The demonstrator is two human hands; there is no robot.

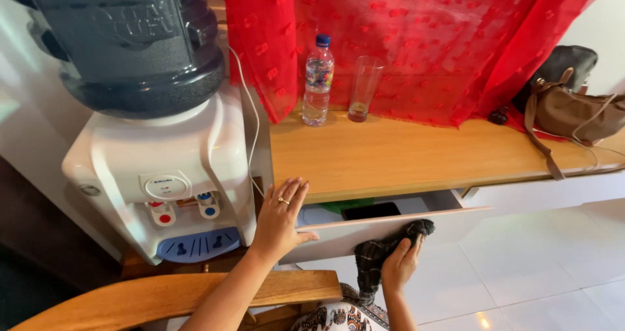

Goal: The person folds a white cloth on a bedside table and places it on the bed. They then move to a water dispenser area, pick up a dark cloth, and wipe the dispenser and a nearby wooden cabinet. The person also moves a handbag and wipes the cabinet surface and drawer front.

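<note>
- At 6 o'clock, closest in, a wooden chair back [163, 298] curves across the bottom edge.
- The right hand [400, 262] grips a dark checked cloth [381, 249], pressing it to the front of the open white drawer [390, 230].
- The left hand [280, 217] lies flat, fingers spread, holding nothing, on the desk's edge.
- The wooden desk [416, 155] carries a water bottle [318, 80] and a glass [363, 87] at 12 o'clock, a brown bag [573, 110] at 2.
- A white water dispenser [163, 168] stands at 9 o'clock; white floor tiles [547, 272] lie at 4; a red curtain [423, 38] hangs behind.

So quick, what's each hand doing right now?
Left hand: open, flat against the desk edge.
Right hand: closed on a dark checked cloth.
</note>
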